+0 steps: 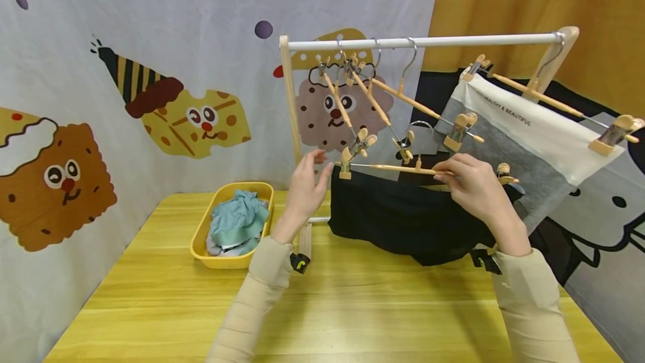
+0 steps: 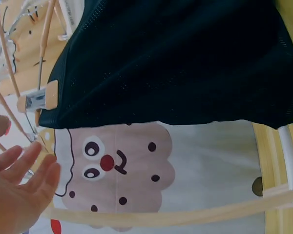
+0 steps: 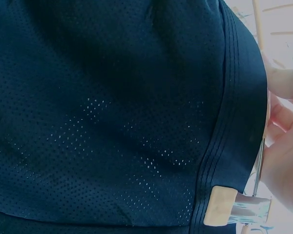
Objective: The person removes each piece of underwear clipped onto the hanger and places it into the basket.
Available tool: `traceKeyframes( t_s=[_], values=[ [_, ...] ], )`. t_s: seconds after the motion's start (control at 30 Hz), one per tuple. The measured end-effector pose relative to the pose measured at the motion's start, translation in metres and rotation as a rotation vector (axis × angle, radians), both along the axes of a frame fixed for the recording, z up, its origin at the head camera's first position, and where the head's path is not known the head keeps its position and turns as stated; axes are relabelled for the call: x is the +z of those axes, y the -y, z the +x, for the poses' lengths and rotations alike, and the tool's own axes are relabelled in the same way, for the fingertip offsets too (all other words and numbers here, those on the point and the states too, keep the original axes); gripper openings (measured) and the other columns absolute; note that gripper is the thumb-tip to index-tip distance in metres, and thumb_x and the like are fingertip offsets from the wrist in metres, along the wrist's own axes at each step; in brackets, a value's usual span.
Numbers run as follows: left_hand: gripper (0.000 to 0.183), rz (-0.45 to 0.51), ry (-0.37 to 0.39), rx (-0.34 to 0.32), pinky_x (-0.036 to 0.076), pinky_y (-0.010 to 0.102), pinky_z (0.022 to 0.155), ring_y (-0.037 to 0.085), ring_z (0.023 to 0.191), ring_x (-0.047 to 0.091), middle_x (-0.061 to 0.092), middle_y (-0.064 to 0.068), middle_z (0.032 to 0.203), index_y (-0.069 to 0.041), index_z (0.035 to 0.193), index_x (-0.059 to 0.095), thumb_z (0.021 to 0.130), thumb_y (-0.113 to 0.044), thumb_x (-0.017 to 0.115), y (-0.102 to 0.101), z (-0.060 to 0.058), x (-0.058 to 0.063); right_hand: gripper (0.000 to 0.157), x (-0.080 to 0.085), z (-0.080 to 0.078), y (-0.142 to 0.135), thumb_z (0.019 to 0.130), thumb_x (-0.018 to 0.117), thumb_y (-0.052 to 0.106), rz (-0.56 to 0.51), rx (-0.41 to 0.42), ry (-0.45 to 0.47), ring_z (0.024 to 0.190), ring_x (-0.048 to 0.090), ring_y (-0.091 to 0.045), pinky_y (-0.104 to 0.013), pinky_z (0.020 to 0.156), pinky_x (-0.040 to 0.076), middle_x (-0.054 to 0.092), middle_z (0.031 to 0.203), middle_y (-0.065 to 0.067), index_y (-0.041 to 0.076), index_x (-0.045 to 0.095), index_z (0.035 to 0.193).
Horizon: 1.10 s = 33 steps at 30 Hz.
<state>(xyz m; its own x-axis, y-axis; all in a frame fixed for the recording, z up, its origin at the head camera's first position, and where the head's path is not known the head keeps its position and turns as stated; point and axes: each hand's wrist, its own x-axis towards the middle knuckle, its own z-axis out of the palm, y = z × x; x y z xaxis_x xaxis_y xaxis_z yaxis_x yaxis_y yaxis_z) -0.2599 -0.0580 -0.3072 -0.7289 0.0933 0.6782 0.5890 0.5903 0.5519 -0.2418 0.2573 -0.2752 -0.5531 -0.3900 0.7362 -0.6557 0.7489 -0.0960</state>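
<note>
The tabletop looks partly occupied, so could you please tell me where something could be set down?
The tabletop is bare between the left sleeve and right sleeve, in front of the black garment, and left of the left sleeve, in front of the yellow basket. Under the rail, hangers crowd together.

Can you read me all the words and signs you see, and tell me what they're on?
"HEALTHY & BEAUTIFUL": on the hanging white-topped cloth.
Faint letters before "HEALTHY", same cloth: too blurred to read.
Yellow-green mark on a small black piece: too small to read.
</note>
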Motion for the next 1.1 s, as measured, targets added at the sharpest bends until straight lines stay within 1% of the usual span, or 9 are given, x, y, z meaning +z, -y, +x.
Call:
traceKeyframes(
  t_s=[0.17, 0.23, 0.3, 0.4, 0.6, 0.73, 0.83, 0.97, 1.1],
  values=[
    [0.042, -0.029, 0.116, -0.062, 0.052, 0.041, 0.091, 0.031, 0.115, 0.058, 0.059, 0.017, 0.124, 0.002, 0.132, 0.046, 0.101, -0.027, 0.046, -0.002, 0.005, 0.001, 0.018, -0.002, 0.0, 0.003, 0.076, 0.073, -0.007, 0.001, 0.037, 0.008, 0.064, 0.051, -0.011, -0.01, 0.057, 0.035, 0.064, 0.079, -0.005, 0.005, 0.072, 0.089],
    [0.042, -0.043, 0.138, -0.071, 0.052, 0.042, 0.091, 0.031, 0.114, 0.059, 0.06, 0.018, 0.123, 0.002, 0.131, 0.047, 0.101, -0.026, 0.045, -0.003, 0.007, 0.002, 0.019, -0.002, 0.0, 0.004, 0.075, 0.073, -0.008, 0.001, 0.054, 0.005, 0.063, 0.051, -0.01, -0.01, 0.057, 0.036, 0.065, 0.079, -0.005, 0.004, 0.072, 0.089],
    [0.04, -0.052, 0.143, -0.068, 0.052, 0.042, 0.09, 0.031, 0.111, 0.06, 0.061, 0.018, 0.121, 0.003, 0.129, 0.049, 0.101, -0.026, 0.045, -0.003, 0.008, 0.002, 0.019, -0.002, 0.0, 0.005, 0.074, 0.073, -0.009, 0.001, 0.07, -0.001, 0.063, 0.051, -0.009, -0.011, 0.057, 0.037, 0.065, 0.079, -0.005, 0.004, 0.072, 0.088],
    [0.037, -0.048, 0.128, -0.054, 0.053, 0.042, 0.087, 0.031, 0.105, 0.062, 0.063, 0.019, 0.116, 0.003, 0.124, 0.053, 0.101, -0.025, 0.045, -0.004, 0.009, 0.003, 0.02, -0.003, -0.001, 0.007, 0.073, 0.073, -0.011, -0.004, 0.094, -0.013, 0.064, 0.052, -0.008, -0.011, 0.057, 0.038, 0.066, 0.079, -0.005, 0.004, 0.072, 0.087],
    [0.034, 0.006, 0.076, -0.041, 0.053, 0.041, 0.085, 0.03, 0.099, 0.065, 0.066, 0.019, 0.108, 0.003, 0.117, 0.058, 0.101, -0.024, 0.046, -0.004, 0.011, 0.002, 0.021, -0.002, -0.001, 0.01, 0.073, 0.073, -0.012, -0.015, 0.134, -0.036, 0.062, 0.049, -0.006, -0.011, 0.056, 0.037, 0.066, 0.08, -0.004, 0.003, 0.072, 0.087],
    [0.035, 0.06, 0.046, -0.054, 0.053, 0.041, 0.083, 0.03, 0.096, 0.065, 0.067, 0.019, 0.104, 0.003, 0.114, 0.06, 0.1, -0.026, 0.046, -0.004, 0.012, 0.001, 0.021, -0.002, -0.002, 0.011, 0.072, 0.073, -0.012, -0.02, 0.155, -0.055, 0.062, 0.048, -0.005, -0.012, 0.055, 0.036, 0.066, 0.08, -0.004, 0.003, 0.072, 0.087],
    [0.035, 0.103, 0.037, -0.071, 0.054, 0.04, 0.083, 0.029, 0.094, 0.066, 0.068, 0.018, 0.102, 0.004, 0.113, 0.059, 0.1, -0.026, 0.046, -0.005, 0.012, 0.001, 0.021, -0.003, -0.002, 0.012, 0.072, 0.073, -0.012, -0.022, 0.169, -0.056, 0.062, 0.049, -0.006, -0.012, 0.055, 0.037, 0.066, 0.08, -0.004, 0.003, 0.072, 0.087],
    [0.03, 0.146, 0.03, -0.088, 0.056, 0.038, 0.076, 0.028, 0.089, 0.069, 0.07, 0.016, 0.098, 0.004, 0.112, 0.059, 0.1, -0.02, 0.046, -0.005, 0.013, 0.002, 0.021, -0.004, -0.002, 0.015, 0.072, 0.074, -0.012, -0.025, 0.177, -0.045, 0.063, 0.05, -0.006, -0.012, 0.056, 0.037, 0.066, 0.08, -0.004, 0.003, 0.072, 0.086],
    [0.023, 0.171, 0.012, -0.082, 0.054, 0.032, 0.069, 0.026, 0.084, 0.069, 0.07, 0.016, 0.093, 0.003, 0.106, 0.059, 0.099, -0.015, 0.049, -0.005, 0.013, 0.001, 0.021, -0.005, -0.002, 0.017, 0.071, 0.074, -0.012, -0.019, 0.188, -0.054, 0.063, 0.05, -0.006, -0.012, 0.056, 0.037, 0.066, 0.08, -0.004, 0.003, 0.072, 0.086]
  ],
)
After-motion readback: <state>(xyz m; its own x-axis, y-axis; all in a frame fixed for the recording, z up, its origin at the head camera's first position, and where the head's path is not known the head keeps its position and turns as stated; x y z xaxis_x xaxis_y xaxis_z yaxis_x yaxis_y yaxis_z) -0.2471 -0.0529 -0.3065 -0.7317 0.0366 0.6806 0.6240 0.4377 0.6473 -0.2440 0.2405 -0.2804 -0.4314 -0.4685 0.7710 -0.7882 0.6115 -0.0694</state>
